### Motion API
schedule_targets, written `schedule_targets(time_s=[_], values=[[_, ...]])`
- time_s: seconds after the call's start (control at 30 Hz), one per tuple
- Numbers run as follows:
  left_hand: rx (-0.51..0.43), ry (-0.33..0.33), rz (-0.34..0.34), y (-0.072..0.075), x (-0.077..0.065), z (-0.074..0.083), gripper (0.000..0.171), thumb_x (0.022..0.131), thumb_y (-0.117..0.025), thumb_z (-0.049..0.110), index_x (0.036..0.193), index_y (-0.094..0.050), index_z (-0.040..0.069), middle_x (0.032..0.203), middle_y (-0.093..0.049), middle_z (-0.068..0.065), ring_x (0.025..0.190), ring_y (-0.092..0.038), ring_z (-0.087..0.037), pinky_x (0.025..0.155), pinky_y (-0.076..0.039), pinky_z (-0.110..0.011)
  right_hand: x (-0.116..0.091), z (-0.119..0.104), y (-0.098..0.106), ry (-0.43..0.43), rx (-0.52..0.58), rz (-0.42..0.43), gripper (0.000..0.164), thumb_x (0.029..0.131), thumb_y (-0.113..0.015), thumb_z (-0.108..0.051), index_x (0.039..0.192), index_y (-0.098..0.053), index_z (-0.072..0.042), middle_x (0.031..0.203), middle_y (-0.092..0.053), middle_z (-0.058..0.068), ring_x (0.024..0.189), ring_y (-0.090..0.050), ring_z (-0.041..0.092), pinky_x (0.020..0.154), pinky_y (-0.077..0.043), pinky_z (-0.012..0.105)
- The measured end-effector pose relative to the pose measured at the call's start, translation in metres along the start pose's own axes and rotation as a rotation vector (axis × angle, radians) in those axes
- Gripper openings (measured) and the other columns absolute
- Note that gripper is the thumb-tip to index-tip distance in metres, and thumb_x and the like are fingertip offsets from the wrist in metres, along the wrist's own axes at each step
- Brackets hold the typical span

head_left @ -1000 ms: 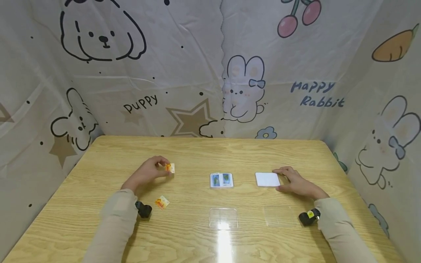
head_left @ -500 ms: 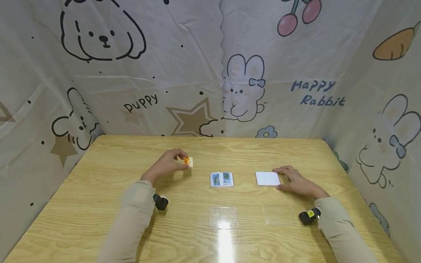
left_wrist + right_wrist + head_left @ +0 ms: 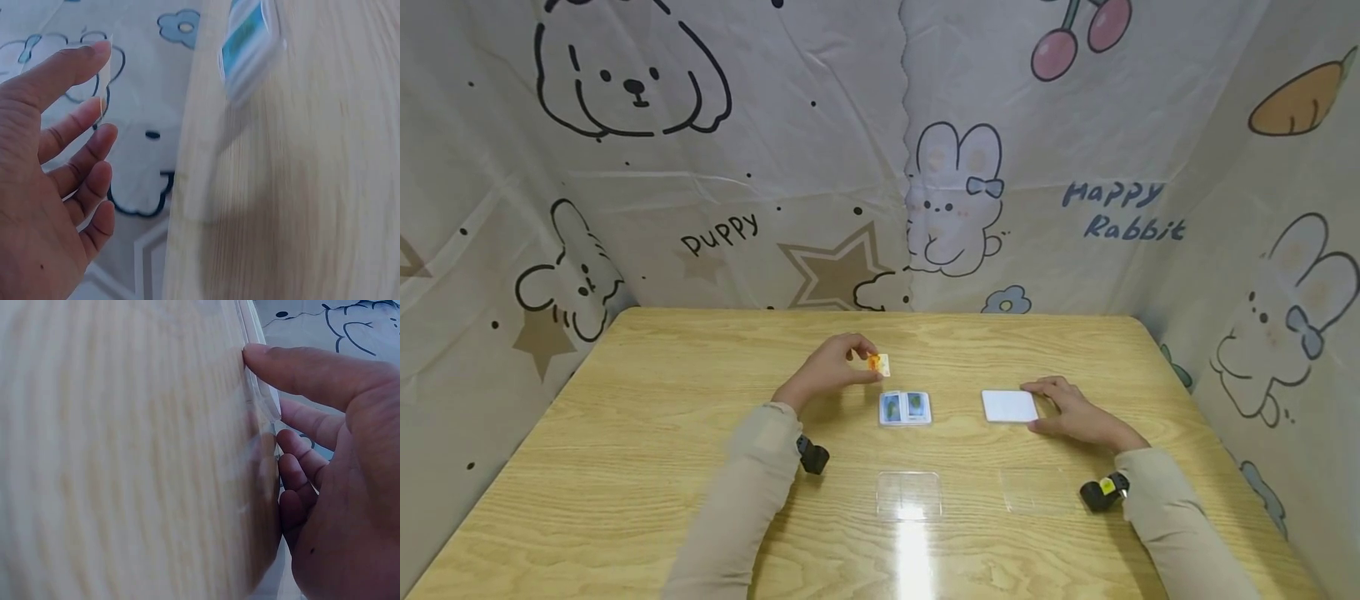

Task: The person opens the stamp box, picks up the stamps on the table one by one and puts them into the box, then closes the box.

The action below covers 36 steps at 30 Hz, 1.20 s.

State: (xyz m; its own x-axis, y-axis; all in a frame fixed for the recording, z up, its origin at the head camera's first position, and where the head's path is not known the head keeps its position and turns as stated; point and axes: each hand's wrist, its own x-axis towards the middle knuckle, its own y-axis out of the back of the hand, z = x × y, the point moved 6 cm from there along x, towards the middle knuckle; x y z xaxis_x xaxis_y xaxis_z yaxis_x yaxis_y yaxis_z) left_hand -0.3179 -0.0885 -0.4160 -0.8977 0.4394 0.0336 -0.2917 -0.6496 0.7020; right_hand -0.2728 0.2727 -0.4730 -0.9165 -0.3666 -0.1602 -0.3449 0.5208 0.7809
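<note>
My left hand (image 3: 829,367) pinches a small orange-and-white card (image 3: 883,365) between thumb and forefinger, just above the table. In the left wrist view this card (image 3: 105,81) shows nearly edge-on. Close in front of the hand lies a shallow clear case with blue picture cards (image 3: 906,408), side by side in two stacks. Over to the right, my right hand (image 3: 1071,412) grips a clear case with a blank white top (image 3: 1009,406) by its right end, thumb on the near edge and forefinger on the far edge. The right wrist view shows the thumb (image 3: 269,359) against the case's side.
Two clear plastic lids lie nearer the front, one at the middle (image 3: 908,496) and a fainter one (image 3: 1037,490) to its right. A wood-grain table (image 3: 625,400) carries everything, with a printed cloth (image 3: 820,167) hanging behind. Each wrist wears a small black camera (image 3: 812,456).
My left hand has carried the orange-and-white card rightward, up to behind the blue picture cards. A second orange card is now hidden by the left arm. My right hand stays put.
</note>
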Motion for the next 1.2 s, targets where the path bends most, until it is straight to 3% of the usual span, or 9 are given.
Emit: schedule_targets(time_s=[0.23,0.6,1.2], values=[[-0.002,-0.040,-0.001,-0.019,0.014,0.022,0.036,0.080,-0.078,0.031,0.108,-0.066,0.013,0.106,-0.062,-0.005,0.102,-0.054,-0.026,0.089,-0.043,-0.037,0.000,0.000,0.001,0.006,-0.005,0.006,0.066,0.086,-0.071,-0.030,0.141,-0.044,-0.006,0.142,-0.031,0.028,0.127,-0.030,0.046,0.100,-0.028,0.067],[0.074,-0.026,-0.054,-0.060,0.028,0.052,0.041,0.080,-0.076,0.042,0.112,-0.066,0.019,0.110,-0.062,-0.002,0.103,-0.055,-0.023,0.084,-0.045,-0.036,0.000,-0.002,-0.002,0.011,-0.002,0.005,0.066,0.086,-0.071,-0.031,0.141,-0.044,-0.007,0.142,-0.031,0.028,0.127,-0.030,0.046,0.100,-0.028,0.068],[0.164,0.036,-0.090,-0.121,0.048,0.084,0.039,0.079,-0.076,0.046,0.109,-0.067,0.023,0.109,-0.063,0.004,0.096,-0.054,-0.013,0.075,-0.044,-0.026,0.000,0.000,0.001,0.002,-0.018,0.004,0.065,0.087,-0.069,-0.034,0.142,-0.044,-0.008,0.143,-0.032,0.028,0.128,-0.030,0.047,0.099,-0.028,0.070]])
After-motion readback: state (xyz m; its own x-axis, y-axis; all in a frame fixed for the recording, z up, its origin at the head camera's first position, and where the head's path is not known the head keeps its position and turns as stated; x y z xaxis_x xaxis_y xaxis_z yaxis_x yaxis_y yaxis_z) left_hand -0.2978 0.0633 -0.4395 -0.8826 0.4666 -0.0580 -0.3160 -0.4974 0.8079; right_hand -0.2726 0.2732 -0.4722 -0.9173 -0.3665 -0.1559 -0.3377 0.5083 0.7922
